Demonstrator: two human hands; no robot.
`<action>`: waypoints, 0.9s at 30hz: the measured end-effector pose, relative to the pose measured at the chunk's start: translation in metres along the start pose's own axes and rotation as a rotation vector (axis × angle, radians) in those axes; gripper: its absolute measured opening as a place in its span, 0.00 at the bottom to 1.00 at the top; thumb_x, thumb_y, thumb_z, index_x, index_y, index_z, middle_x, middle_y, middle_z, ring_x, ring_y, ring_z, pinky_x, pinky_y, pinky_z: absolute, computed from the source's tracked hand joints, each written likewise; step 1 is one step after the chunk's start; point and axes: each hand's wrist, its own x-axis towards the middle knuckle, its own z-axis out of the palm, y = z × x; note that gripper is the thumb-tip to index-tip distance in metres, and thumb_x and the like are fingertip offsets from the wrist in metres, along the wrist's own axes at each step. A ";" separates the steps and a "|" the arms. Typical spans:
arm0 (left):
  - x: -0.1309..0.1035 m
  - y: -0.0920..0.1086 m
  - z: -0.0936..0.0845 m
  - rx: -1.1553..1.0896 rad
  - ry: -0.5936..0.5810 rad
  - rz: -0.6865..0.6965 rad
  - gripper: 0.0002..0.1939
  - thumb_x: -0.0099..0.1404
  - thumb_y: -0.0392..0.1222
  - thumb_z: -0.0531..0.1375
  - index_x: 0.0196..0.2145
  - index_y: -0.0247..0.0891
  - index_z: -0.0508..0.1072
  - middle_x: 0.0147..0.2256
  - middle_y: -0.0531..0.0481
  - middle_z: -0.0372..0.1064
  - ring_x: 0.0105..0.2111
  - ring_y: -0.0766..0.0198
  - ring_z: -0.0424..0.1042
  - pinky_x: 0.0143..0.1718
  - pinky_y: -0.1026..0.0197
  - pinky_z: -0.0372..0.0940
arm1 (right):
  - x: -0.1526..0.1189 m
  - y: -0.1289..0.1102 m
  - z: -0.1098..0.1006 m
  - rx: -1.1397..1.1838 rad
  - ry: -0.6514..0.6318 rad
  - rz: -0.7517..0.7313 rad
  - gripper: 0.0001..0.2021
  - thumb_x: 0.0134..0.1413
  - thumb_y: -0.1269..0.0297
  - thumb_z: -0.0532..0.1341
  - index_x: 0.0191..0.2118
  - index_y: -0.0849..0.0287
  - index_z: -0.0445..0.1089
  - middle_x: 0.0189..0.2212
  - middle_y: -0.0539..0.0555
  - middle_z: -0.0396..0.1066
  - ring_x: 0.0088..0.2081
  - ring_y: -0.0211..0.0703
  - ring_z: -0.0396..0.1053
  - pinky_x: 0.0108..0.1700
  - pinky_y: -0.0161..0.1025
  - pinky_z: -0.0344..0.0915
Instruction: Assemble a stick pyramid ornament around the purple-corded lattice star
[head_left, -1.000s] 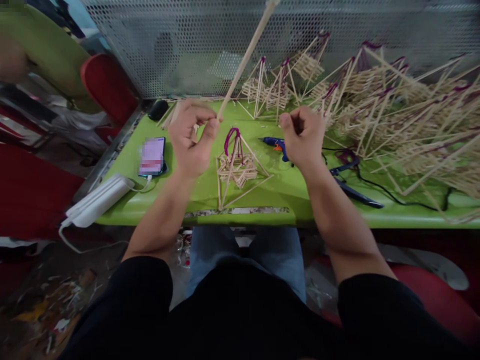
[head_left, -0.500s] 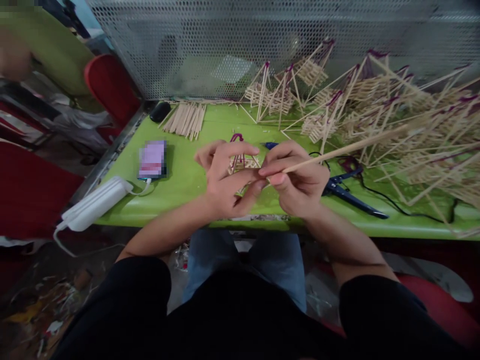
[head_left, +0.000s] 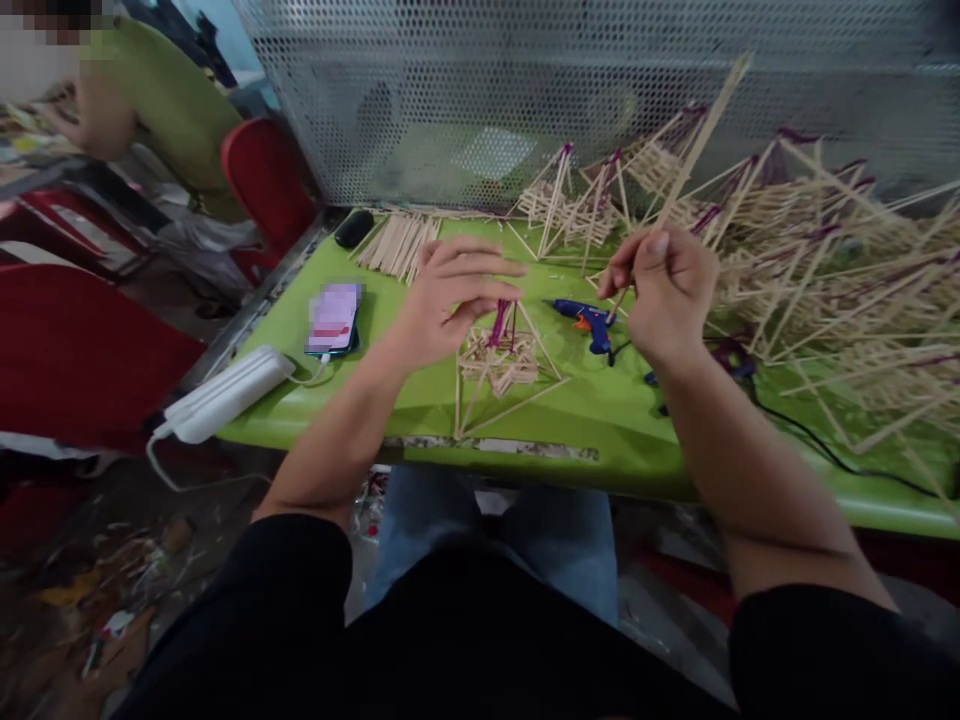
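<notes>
My right hand [head_left: 667, 285] is closed around a thin wooden stick [head_left: 701, 140], which slants up to the right above the table. My left hand [head_left: 461, 295] holds nothing, its fingers stretched out and apart. Just below those fingers stands a small stick frame [head_left: 502, 365], a pyramid of thin sticks with stacked sticks inside and purple string at its top. Whether the left fingertips touch the string I cannot tell. A blue glue gun [head_left: 589, 320] lies between my hands, its cord running right.
Many stick frames [head_left: 810, 250] are piled along the right. At the back left lie a bundle of sticks [head_left: 397, 245] and a black mouse-like object [head_left: 354, 228]. A phone [head_left: 334, 318] is cabled to a white power strip [head_left: 229, 393]. A person [head_left: 161, 110] sits beyond, left.
My hands have parted: the right moved up and right with the stick, now steeper, while the left let go and opened. The frame and glue gun are uncovered. The view has shifted slightly.
</notes>
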 end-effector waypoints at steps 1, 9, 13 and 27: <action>-0.001 0.001 0.004 0.004 0.014 -0.015 0.10 0.82 0.50 0.64 0.47 0.57 0.88 0.56 0.52 0.86 0.65 0.45 0.77 0.74 0.29 0.63 | -0.004 0.007 -0.002 -0.014 0.001 0.028 0.28 0.76 0.30 0.58 0.34 0.47 0.74 0.23 0.48 0.64 0.23 0.45 0.70 0.27 0.46 0.67; -0.004 0.010 0.011 0.033 0.003 -0.199 0.13 0.83 0.57 0.64 0.44 0.54 0.87 0.54 0.51 0.85 0.69 0.43 0.74 0.74 0.25 0.67 | -0.013 0.022 -0.021 -0.121 0.107 -0.046 0.29 0.75 0.27 0.58 0.36 0.46 0.75 0.22 0.50 0.66 0.22 0.44 0.66 0.26 0.47 0.59; -0.007 0.013 0.017 0.063 0.017 -0.171 0.14 0.84 0.57 0.63 0.43 0.52 0.85 0.51 0.51 0.85 0.68 0.43 0.75 0.73 0.24 0.68 | -0.018 0.009 -0.017 -0.181 0.066 -0.085 0.29 0.77 0.29 0.56 0.37 0.48 0.75 0.22 0.50 0.66 0.23 0.44 0.67 0.31 0.47 0.63; -0.004 0.024 0.037 -0.286 0.398 -0.272 0.28 0.78 0.74 0.63 0.55 0.49 0.79 0.41 0.50 0.83 0.42 0.53 0.88 0.48 0.46 0.84 | -0.032 -0.006 0.000 -0.294 -0.066 -0.247 0.29 0.80 0.33 0.52 0.42 0.47 0.80 0.33 0.55 0.73 0.34 0.49 0.74 0.39 0.49 0.77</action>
